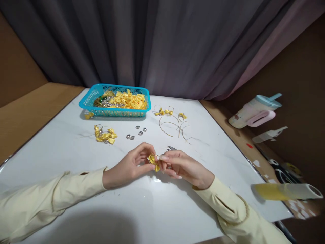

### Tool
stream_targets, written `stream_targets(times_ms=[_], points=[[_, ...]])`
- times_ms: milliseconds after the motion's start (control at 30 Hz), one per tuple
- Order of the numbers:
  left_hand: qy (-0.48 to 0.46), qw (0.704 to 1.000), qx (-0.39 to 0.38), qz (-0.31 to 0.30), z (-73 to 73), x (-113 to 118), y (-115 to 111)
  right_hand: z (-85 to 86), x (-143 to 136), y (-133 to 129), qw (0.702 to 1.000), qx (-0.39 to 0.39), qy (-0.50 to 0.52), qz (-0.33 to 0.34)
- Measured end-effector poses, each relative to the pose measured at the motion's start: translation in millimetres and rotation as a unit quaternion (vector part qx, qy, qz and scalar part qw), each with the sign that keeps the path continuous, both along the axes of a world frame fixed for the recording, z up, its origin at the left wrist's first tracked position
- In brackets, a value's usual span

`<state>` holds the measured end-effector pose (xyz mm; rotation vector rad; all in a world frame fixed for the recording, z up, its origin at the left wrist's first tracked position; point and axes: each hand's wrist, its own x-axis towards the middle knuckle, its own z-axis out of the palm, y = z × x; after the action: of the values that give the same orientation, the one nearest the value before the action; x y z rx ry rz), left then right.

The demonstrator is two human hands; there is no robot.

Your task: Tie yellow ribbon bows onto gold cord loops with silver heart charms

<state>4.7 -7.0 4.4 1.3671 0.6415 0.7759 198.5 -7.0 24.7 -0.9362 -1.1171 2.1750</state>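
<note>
Near the middle of the white table, my left hand (133, 164) pinches a yellow ribbon bow (154, 162) between thumb and fingers. My right hand (184, 166) is closed at the bow's right side, its thumb and index finger on a thin gold wire (156, 155) that runs from the bow. Scissors (171, 148) lie just behind my right hand, mostly hidden by it. Several silver heart-shaped pieces (140, 133) are beyond my hands. Yellow bows with wire loops (106, 135) lie to the left, and more bows (164, 112) are farther back.
A blue basket (115, 112) of yellow bows and wire stands at the back left. Curved wires (166, 133) lie right of centre. At the right are a yellow ribbon roll (274, 191), a tumbler (254, 110) and a small bottle (266, 136).
</note>
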Motion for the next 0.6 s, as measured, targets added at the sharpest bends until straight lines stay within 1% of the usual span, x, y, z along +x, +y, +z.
stream_targets(times_ms=[200, 433, 600], points=[[0.017, 1.0, -0.01, -0.025, -1.9, 0.6, 2.0, -3.1, 2.3, -0.1, 0.999, 0.012, 0.029, 0.008], [0.037, 0.999, 0.001, -0.015, -3.4, 0.7, 2.8, -1.6, 4.7, 2.0, 0.999, 0.027, 0.037, 0.012], [0.065, 0.997, 0.03, -0.014, -3.8, 1.9, 2.6, -1.6, 3.5, 1.7, 0.998, 0.03, 0.041, 0.027]])
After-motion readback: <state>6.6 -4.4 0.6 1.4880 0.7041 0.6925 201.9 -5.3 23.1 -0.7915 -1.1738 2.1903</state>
